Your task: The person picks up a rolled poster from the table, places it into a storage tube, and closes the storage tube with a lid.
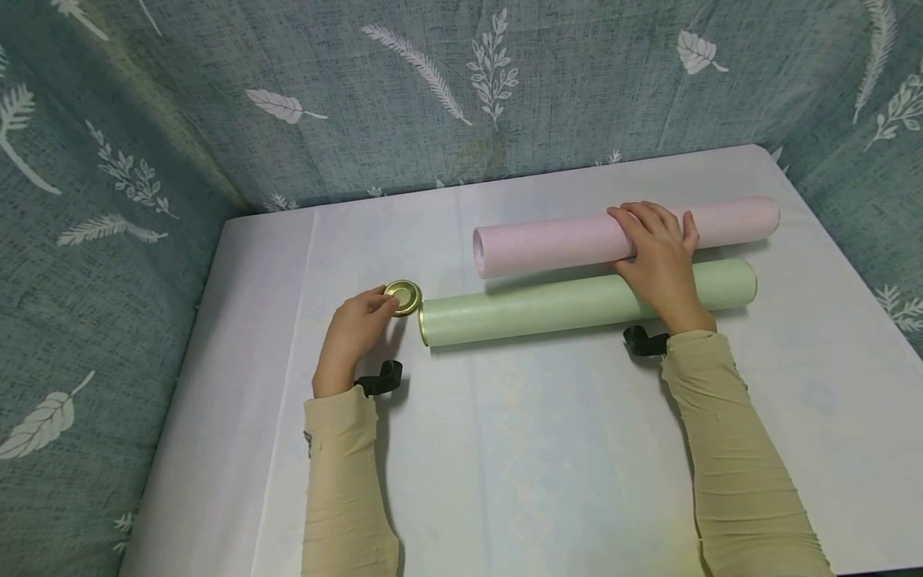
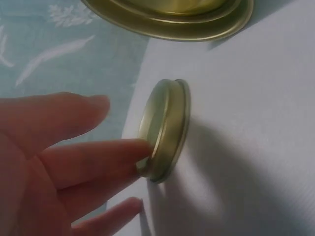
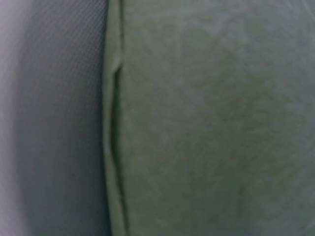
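A round gold metal lid (image 1: 403, 296) is by my left hand (image 1: 356, 327), beside the left end of the green tube (image 1: 526, 312). In the left wrist view my straight fingers (image 2: 98, 160) touch the rim of this lid (image 2: 172, 132), while the thumb stays apart from it. That tube's gold-rimmed end (image 2: 172, 32) shows close by. My right hand (image 1: 659, 260) reaches across the green tube and grips the pink tube (image 1: 555, 244) from above, fingers curved over its top. Green tube surface (image 3: 206, 118) fills most of the right wrist view.
Both tubes lie side by side on a white-covered table (image 1: 548, 457), the pink one farther back with its left end hollow. A teal leaf-patterned curtain (image 1: 404, 96) stands behind and at the sides. Black wrist mounts (image 1: 382, 378) jut out beside the hands.
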### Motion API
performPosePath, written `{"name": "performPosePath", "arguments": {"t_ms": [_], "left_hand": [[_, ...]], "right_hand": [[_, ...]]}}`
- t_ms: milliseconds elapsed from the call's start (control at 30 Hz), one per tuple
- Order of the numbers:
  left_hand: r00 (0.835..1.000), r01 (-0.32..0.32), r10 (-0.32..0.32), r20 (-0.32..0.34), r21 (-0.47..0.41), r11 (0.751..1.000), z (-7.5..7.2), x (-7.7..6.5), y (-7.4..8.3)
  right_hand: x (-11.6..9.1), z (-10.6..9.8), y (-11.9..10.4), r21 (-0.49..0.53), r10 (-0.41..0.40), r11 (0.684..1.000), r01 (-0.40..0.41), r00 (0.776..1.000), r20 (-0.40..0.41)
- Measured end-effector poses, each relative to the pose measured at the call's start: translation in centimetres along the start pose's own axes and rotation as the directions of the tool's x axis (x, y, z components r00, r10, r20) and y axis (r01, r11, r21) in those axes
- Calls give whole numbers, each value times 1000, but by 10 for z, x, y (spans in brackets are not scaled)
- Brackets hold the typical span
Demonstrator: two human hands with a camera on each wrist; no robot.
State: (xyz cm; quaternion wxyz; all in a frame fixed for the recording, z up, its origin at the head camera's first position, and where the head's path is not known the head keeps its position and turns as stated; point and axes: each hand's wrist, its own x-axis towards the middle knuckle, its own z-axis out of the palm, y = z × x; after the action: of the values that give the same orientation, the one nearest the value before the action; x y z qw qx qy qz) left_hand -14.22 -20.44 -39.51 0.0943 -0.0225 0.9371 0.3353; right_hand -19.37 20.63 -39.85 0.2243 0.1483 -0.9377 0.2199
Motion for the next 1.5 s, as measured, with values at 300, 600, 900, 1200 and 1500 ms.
{"name": "performPosePath", "arguments": {"t_ms": [300,600,900,1200,1500], "left_hand": [[1000,7,-6,-20,47,999,4,3,1],[997,17,-3,-75,191,981,13,5,8],[997,40,-21,-77,258,965,23,4,11],[997,49,-30,-71,281,958,25,-3,17],[991,58,-20,-130,288,956,27,0,15]], "right_hand": [[0,-1,0,-2,7,1000,-7,1000,3],[1,0,-1,-6,9,1000,-9,1000,7],[0,0,-1,-4,6,1000,-6,1000,3],[-1,1,-2,2,9,1000,-9,1000,7],[0,0,-1,-2,3,1000,-3,1000,3]]}}
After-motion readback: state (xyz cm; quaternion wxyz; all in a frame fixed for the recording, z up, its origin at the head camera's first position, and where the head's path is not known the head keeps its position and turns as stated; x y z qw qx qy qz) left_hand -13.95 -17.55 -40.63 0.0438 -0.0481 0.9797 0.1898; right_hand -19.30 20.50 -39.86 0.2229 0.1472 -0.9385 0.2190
